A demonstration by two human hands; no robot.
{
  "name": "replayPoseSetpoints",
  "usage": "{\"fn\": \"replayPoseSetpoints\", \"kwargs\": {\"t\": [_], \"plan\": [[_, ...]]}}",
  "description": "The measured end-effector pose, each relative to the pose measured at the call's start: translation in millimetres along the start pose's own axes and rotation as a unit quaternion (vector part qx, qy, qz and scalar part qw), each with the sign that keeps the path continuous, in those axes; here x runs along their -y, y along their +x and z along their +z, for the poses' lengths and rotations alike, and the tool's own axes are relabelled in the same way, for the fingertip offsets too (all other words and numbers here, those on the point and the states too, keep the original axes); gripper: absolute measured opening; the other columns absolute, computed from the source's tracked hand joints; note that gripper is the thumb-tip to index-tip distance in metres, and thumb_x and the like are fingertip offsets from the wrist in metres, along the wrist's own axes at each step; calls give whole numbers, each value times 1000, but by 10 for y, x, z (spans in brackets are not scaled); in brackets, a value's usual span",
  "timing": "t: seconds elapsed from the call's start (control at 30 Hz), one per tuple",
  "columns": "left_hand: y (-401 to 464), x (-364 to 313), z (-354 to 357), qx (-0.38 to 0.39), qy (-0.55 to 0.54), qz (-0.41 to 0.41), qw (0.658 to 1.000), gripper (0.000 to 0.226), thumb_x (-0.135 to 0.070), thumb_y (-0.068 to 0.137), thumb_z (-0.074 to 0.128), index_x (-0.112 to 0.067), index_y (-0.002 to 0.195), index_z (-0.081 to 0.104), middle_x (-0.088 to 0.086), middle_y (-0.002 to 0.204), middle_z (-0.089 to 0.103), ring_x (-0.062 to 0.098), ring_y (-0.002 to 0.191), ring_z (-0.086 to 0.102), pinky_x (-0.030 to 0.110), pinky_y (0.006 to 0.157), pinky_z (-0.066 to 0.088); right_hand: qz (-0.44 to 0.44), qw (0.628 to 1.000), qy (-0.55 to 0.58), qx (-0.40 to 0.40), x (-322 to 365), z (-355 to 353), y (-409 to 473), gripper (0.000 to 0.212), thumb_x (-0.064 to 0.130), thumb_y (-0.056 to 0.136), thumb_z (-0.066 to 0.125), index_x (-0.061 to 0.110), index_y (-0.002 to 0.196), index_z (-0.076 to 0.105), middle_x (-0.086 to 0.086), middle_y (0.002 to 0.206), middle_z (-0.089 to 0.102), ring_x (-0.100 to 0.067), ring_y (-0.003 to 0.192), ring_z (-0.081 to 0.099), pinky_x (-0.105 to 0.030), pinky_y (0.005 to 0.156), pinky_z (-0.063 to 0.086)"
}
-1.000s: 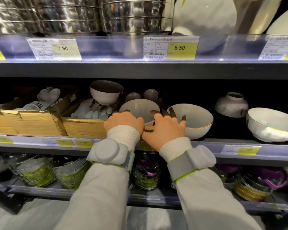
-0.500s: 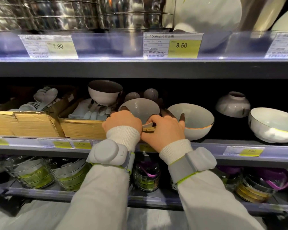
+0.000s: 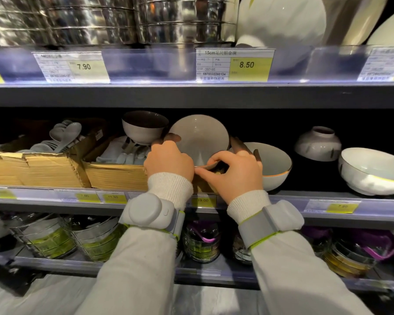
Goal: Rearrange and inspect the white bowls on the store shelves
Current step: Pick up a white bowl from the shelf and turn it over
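Observation:
A small white bowl is tilted up on the middle shelf so its inside faces me. My left hand grips its left rim and my right hand grips its lower right rim. Just right of my hands stands a white bowl with a gold rim. Farther right are a large white bowl and an upside-down bowl behind it. Another bowl with a dark inside sits behind my left hand.
Cardboard boxes of white ceramic spoons fill the left of the middle shelf. Steel basins and large white dishes stand on the shelf above. Wire baskets and glass containers line the shelf below.
Both hands closed on the small white bowl and tipped it up from lying flat, so its inside now faces me.

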State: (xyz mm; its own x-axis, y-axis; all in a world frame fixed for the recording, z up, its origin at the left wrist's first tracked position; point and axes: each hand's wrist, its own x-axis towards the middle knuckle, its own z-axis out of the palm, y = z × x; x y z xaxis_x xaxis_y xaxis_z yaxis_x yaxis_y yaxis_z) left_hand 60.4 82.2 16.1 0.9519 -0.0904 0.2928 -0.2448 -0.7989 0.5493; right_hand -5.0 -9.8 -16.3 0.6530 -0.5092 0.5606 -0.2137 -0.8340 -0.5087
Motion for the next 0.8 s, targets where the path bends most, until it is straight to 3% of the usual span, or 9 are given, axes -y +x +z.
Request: {"fn": "replayPoseSetpoints", "kwargs": {"t": [0.07,0.23,0.4,0.53,0.63,0.8], "plan": [[-9,-19,-7,-12,-11,3,1000,22,-13,89,45,-2,105,57,19,113,55,38,102,56,46,90,50,-5,1000,-3,-26,-24,-15,0,37,66,63,69,31,75,71,0,73,60,-28,85,59,-37,78,40],[-61,-101,20,-25,-40,34,998,16,-15,91,45,-4,97,55,14,100,51,30,89,52,37,77,44,-22,995,-41,-91,-128,-113,1,35,65,58,72,32,68,69,8,64,39,-28,73,57,-39,74,42],[-142,-206,84,-18,-58,78,995,21,-21,93,45,-5,96,58,6,88,42,21,80,45,30,69,36,-30,990,-74,-113,-327,-267,16,41,72,59,61,32,67,68,8,65,40,-26,73,57,-38,76,39],[-208,-303,132,-5,-76,116,990,27,-24,97,40,-5,100,59,7,87,47,18,80,46,28,68,34,-38,983,-95,-152,-475,-384,10,45,72,61,56,29,66,69,6,62,43,-26,72,59,-51,88,46],[-238,-351,181,21,-103,134,985,32,-26,99,38,-4,108,60,15,100,59,26,89,55,29,72,38,-37,981,-108,-156,-552,-439,10,45,72,62,57,29,65,68,9,65,35,-25,72,58,-56,89,46],[-316,-450,273,52,-129,139,981,30,-27,97,43,-3,105,60,16,100,52,33,90,57,28,70,37,-5,984,-112,-141,-659,-510,-5,46,72,63,55,29,66,68,10,65,39,-24,74,58,-54,91,44]]}}
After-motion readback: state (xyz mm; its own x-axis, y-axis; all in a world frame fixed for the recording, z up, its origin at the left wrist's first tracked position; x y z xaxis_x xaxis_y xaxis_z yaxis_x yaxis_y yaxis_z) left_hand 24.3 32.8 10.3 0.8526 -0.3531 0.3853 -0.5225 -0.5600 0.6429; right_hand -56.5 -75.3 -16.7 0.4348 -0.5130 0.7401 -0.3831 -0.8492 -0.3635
